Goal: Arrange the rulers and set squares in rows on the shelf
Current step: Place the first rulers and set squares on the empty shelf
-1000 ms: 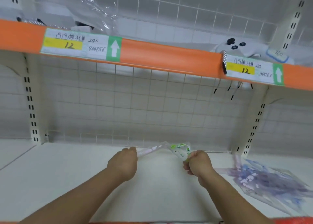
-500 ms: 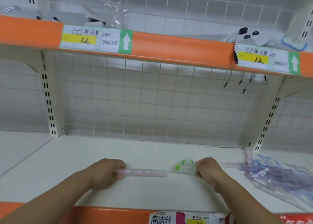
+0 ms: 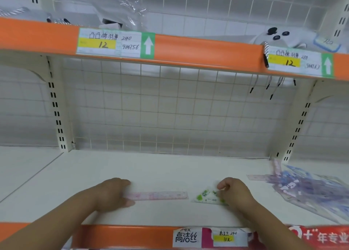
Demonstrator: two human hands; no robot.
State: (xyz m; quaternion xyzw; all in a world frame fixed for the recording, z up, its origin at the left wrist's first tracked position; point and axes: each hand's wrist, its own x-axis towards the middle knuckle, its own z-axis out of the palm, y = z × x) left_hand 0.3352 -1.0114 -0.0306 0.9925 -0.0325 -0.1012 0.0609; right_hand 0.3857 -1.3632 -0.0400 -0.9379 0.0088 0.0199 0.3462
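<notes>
On the shelf (image 3: 151,171), the left hand (image 3: 112,195) grips the near end of the pink ruler (image 3: 162,195), the right hand (image 3: 235,194) pinches the green set square (image 3: 206,197) alongside.

I log: white shelf (image 3: 170,170); on it pink ruler (image 3: 160,195), green set square (image 3: 206,197) just beside, bluish ruler heap (image 3: 306,189) at right.
</notes>
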